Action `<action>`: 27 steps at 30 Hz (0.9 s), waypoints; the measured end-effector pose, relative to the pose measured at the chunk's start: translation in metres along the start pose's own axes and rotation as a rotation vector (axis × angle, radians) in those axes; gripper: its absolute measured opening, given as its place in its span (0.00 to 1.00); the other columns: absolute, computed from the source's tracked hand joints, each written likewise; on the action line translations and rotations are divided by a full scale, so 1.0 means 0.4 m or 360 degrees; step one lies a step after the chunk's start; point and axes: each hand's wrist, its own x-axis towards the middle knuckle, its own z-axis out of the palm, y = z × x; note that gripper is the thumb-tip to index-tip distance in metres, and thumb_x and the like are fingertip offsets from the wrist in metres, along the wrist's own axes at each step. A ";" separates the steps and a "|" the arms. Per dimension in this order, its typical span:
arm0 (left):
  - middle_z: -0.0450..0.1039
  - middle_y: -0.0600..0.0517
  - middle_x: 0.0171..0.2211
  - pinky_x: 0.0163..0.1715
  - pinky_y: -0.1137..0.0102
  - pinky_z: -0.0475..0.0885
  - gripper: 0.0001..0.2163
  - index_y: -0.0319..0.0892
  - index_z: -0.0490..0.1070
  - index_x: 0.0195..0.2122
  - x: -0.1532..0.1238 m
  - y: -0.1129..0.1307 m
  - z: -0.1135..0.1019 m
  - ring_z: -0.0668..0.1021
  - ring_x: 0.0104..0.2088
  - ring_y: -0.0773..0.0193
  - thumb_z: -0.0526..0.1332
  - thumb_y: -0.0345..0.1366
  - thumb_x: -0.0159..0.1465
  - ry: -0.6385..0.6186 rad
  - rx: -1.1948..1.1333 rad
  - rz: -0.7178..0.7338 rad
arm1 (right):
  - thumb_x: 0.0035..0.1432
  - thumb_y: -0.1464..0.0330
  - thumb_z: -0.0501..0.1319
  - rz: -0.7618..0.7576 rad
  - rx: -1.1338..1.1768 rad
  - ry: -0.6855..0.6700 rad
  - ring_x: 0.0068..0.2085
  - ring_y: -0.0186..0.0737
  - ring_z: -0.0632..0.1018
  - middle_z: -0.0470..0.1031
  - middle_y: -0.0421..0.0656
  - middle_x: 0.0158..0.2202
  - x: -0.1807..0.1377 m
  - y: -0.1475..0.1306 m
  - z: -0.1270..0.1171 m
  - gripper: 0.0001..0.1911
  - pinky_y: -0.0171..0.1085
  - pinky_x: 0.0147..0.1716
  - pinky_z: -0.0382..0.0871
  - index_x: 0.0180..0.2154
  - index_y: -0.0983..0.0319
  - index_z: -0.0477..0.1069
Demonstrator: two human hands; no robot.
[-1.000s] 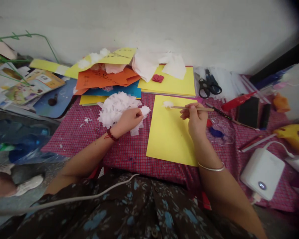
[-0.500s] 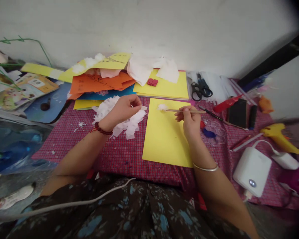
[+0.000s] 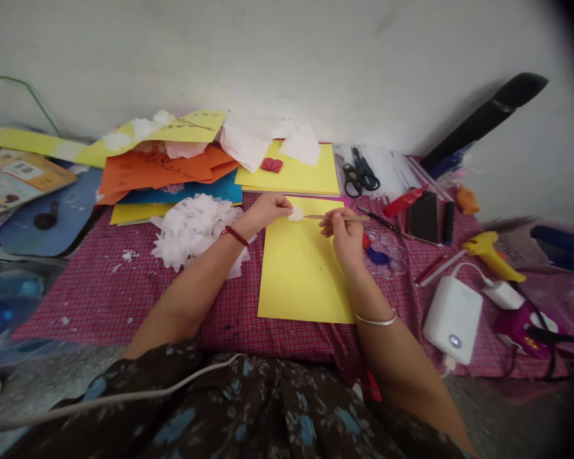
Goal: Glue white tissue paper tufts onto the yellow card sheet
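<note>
My right hand grips a thin wooden stick, held almost level above a yellow sheet of paper. The stick's left tip meets a small white paper tuft near the sheet's top. At the tuft's left edge, the fingertips of my left hand are pinched together on the white paper. Whether a separate scrap is between them is too small to tell. Beside my left forearm lies a heap of white paper pieces on the checked red cloth.
Behind the sheet are more yellow papers, a red paper shape and orange papers. Black scissors, a red tube, a phone, a yellow glue gun and a white power bank lie right.
My left hand has moved right from over the paper heap to the white tuft. The right hand still holds the stick at the tuft. The camera view has shifted slightly.
</note>
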 end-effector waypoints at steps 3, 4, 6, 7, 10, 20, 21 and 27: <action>0.71 0.56 0.21 0.23 0.76 0.57 0.03 0.36 0.75 0.25 0.014 -0.031 0.013 0.66 0.23 0.73 0.61 0.26 0.51 0.0069 0.0156 -0.0016 | 0.60 0.52 0.60 -0.0061 0.0006 0.0031 0.19 0.29 0.72 0.74 0.37 0.23 -0.004 -0.002 0.005 0.17 0.29 0.18 0.64 0.32 0.60 0.68; 0.72 0.55 0.22 0.24 0.76 0.58 0.04 0.36 0.76 0.25 0.018 -0.041 0.017 0.67 0.23 0.73 0.61 0.27 0.51 0.0084 0.0206 -0.0010 | 0.61 0.52 0.59 -0.0085 0.0009 0.0042 0.20 0.29 0.72 0.74 0.37 0.23 -0.007 -0.003 0.008 0.17 0.29 0.18 0.64 0.32 0.60 0.68; 0.74 0.54 0.24 0.24 0.76 0.59 0.06 0.36 0.77 0.26 0.027 -0.056 0.022 0.69 0.24 0.71 0.60 0.27 0.51 0.0109 0.0308 0.0014 | 0.61 0.52 0.59 -0.0114 0.0014 0.0046 0.20 0.29 0.72 0.74 0.37 0.23 -0.012 -0.005 0.012 0.17 0.30 0.19 0.64 0.32 0.60 0.68; 0.75 0.53 0.25 0.24 0.76 0.59 0.06 0.36 0.78 0.27 0.031 -0.061 0.023 0.70 0.25 0.71 0.60 0.27 0.51 0.0119 0.0359 0.0027 | 0.62 0.52 0.58 -0.0118 0.0015 0.0034 0.20 0.29 0.72 0.74 0.37 0.23 -0.014 -0.005 0.015 0.17 0.30 0.20 0.65 0.32 0.60 0.68; 0.78 0.52 0.26 0.24 0.75 0.60 0.08 0.36 0.79 0.29 0.040 -0.069 0.025 0.72 0.26 0.69 0.60 0.28 0.52 0.0145 0.0501 0.0055 | 0.62 0.52 0.58 -0.0095 -0.0014 -0.0047 0.22 0.30 0.72 0.74 0.37 0.24 -0.020 0.000 0.022 0.17 0.31 0.21 0.66 0.33 0.59 0.68; 0.80 0.50 0.30 0.27 0.75 0.65 0.09 0.36 0.81 0.31 0.051 -0.075 0.038 0.76 0.30 0.66 0.60 0.27 0.53 0.0179 0.0532 0.0088 | 0.66 0.55 0.53 -0.0095 -0.0341 -0.0271 0.25 0.33 0.73 0.75 0.39 0.28 -0.015 0.034 0.037 0.15 0.34 0.26 0.66 0.36 0.58 0.68; 0.80 0.50 0.30 0.27 0.75 0.65 0.09 0.36 0.81 0.31 0.051 -0.075 0.039 0.77 0.30 0.66 0.60 0.27 0.53 0.0170 0.0532 0.0092 | 0.66 0.55 0.52 -0.0109 -0.0381 -0.0285 0.25 0.33 0.73 0.75 0.39 0.28 -0.014 0.036 0.037 0.14 0.34 0.26 0.67 0.37 0.58 0.68; 0.80 0.49 0.35 0.35 0.73 0.71 0.13 0.36 0.79 0.39 0.053 -0.086 0.033 0.78 0.34 0.65 0.58 0.28 0.56 0.0272 0.0429 0.0101 | 0.67 0.61 0.51 -0.0171 -0.0751 -0.0374 0.28 0.38 0.76 0.76 0.41 0.31 -0.018 0.028 0.035 0.11 0.37 0.30 0.68 0.39 0.58 0.68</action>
